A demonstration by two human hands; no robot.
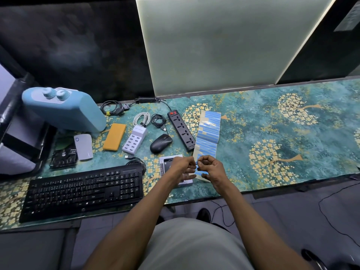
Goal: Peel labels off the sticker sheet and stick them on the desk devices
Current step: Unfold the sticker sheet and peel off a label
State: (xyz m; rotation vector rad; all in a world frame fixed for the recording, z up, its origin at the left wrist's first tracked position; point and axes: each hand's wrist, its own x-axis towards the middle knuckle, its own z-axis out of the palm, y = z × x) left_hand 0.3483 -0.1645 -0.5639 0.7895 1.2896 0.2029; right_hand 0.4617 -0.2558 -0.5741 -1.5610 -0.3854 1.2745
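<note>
A long folded sticker sheet (208,133) with rows of blue labels lies on the desk, running from the power strip (181,129) down to my hands. My left hand (184,168) and my right hand (211,169) meet over its near end. Both have curled fingers pinching a small blue label (197,163) between them. Under my left hand lies a silver drive caddy (165,162). Further left sit a black mouse (161,143), a white multi-port USB charger (134,141), an orange case (115,136), a white flat device (83,146) and a black keyboard (83,191).
A light blue appliance (64,110) with two knobs stands at the back left. Coiled cables (113,108) lie behind the devices. A black board (63,157) lies by the white device. The patterned desk mat (282,137) stretches to the right. A frosted panel (224,43) rises behind.
</note>
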